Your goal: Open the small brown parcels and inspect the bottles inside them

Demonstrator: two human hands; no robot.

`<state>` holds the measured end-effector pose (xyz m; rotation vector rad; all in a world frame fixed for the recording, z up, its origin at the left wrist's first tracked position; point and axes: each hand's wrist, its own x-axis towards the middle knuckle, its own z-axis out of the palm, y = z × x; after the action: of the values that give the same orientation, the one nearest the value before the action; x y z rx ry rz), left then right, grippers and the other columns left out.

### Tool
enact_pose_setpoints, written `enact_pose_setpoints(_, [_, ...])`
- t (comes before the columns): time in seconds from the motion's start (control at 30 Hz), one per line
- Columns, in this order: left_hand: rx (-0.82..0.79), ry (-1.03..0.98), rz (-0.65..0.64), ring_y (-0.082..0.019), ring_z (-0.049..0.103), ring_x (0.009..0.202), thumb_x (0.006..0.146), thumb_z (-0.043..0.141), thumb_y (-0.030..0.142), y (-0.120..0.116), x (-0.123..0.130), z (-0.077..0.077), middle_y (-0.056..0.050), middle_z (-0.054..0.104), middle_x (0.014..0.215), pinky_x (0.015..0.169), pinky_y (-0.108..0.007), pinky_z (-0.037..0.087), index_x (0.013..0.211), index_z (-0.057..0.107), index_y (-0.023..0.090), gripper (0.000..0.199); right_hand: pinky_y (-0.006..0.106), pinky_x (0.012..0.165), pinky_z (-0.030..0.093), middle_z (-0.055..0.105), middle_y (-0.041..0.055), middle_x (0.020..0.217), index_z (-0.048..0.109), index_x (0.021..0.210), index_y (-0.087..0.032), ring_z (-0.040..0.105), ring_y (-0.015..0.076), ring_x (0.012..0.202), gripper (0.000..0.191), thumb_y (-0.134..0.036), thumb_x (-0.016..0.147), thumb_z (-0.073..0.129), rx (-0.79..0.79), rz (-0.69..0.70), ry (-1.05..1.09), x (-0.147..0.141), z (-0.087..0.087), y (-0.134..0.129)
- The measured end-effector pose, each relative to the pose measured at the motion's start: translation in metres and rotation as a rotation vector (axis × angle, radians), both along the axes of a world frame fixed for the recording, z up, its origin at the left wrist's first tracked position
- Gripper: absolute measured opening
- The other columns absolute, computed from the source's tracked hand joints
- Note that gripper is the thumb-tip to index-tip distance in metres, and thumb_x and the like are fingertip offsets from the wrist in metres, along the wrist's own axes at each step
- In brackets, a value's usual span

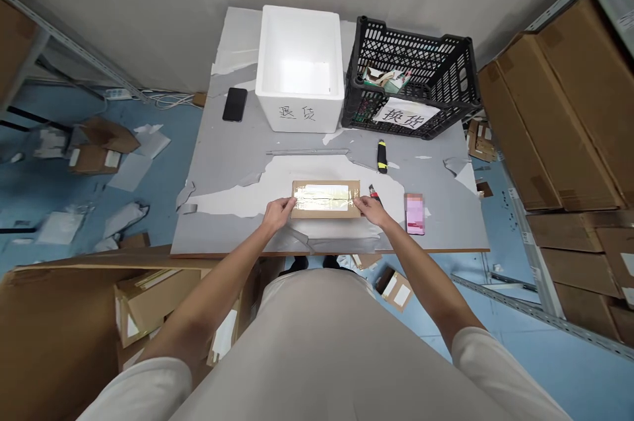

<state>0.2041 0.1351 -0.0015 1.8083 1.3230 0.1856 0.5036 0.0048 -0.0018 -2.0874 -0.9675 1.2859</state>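
A small flat cardboard box lies before me on the table, with a white label under shiny clear tape on its top. My left hand grips its left end, thumb on top. At the opposite end my right hand is closed on the box in the same way. Just beyond the right fingers lies a red and black utility knife. A yellow and black box cutter rests farther back. To the right is a phone with a lit pink screen.
At the table's back stand a white foam box and a black plastic crate holding small items. A dark phone lies left. A large carton with parcels stands at front left; stacked cartons fill the right shelf.
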Motion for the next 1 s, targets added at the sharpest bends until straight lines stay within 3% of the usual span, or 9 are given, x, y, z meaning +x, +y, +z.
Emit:
enact_pose_setpoints(0.2, [-0.099,-0.082,0.077,-0.024,0.063,0.094,0.088,0.039,0.053,0.003,0.003,-0.021,-0.01,0.07,0.099,0.083,-0.031,0.048,0.102,0.071,0.013,0.053,0.028,0.072,0.057,0.067,0.0101,0.103,0.062,0.096,-0.017,0.065,0.0188,0.091,0.04,-0.054,0.086,0.052,-0.032,-0.086,0.126,-0.005,-0.006,0.001])
enact_pose_setpoints(0.33, [-0.223,-0.269,0.093,-0.024,0.059,0.111,0.083,0.041,0.035,0.003,-0.007,-0.035,-0.011,0.059,0.126,0.092,-0.035,0.049,0.12,0.064,0.015,0.047,0.032,0.08,0.057,0.067,0.0098,0.107,0.063,0.106,-0.018,0.065,0.0189,0.096,0.04,-0.05,0.091,0.043,0.022,-0.126,0.222,-0.002,-0.016,-0.005])
enact_pose_setpoints(0.47, [-0.256,-0.342,0.006,-0.026,0.052,0.123,0.067,0.055,0.022,-0.005,-0.016,-0.047,-0.009,0.049,0.141,0.103,-0.041,0.042,0.141,0.045,0.021,0.074,0.036,0.09,0.053,0.066,0.0082,0.114,0.059,0.12,-0.021,0.065,0.0171,0.1,0.037,-0.028,0.088,0.043,0.1,-0.129,0.245,-0.001,-0.032,-0.017])
enact_pose_setpoints(0.57, [-0.232,-0.35,-0.004,-0.027,0.048,0.128,0.066,0.063,0.029,-0.012,-0.017,-0.054,-0.011,0.045,0.145,0.106,-0.042,0.04,0.147,0.034,0.02,0.086,0.038,0.098,0.049,0.054,0.0085,0.135,0.048,0.134,-0.025,0.06,0.0192,0.113,0.061,-0.017,0.074,0.056,0.146,-0.099,0.192,-0.002,-0.042,-0.025])
enact_pose_setpoints(0.67, [-0.192,-0.356,-0.047,-0.028,0.05,0.126,0.069,0.065,0.044,-0.015,-0.015,-0.059,-0.012,0.053,0.138,0.107,-0.042,0.038,0.14,0.045,0.016,0.079,0.041,0.103,0.045,0.044,0.0082,0.145,0.041,0.14,-0.028,0.052,0.0222,0.124,0.079,-0.013,0.066,0.063,0.179,-0.048,0.162,-0.005,-0.048,-0.026])
enact_pose_setpoints(0.83, [-0.174,-0.352,-0.046,-0.028,0.056,0.118,0.071,0.063,0.058,-0.013,-0.013,-0.059,-0.011,0.062,0.127,0.105,-0.041,0.041,0.127,0.057,0.014,0.072,0.038,0.101,0.046,0.056,0.0105,0.133,0.039,0.141,-0.022,0.061,0.0195,0.111,0.075,-0.017,0.07,0.064,0.192,-0.005,0.223,-0.01,-0.044,-0.022])
enact_pose_setpoints(1.0, [-0.072,-0.273,-0.012,-0.024,0.057,0.112,0.081,0.05,0.057,0.0,-0.01,-0.04,-0.011,0.063,0.123,0.093,-0.032,0.048,0.119,0.064,0.016,0.057,0.037,0.094,0.048,0.062,0.0087,0.123,0.057,0.125,-0.021,0.063,0.0193,0.101,0.045,-0.036,0.083,0.059,0.21,0.088,0.117,-0.001,-0.025,-0.016])
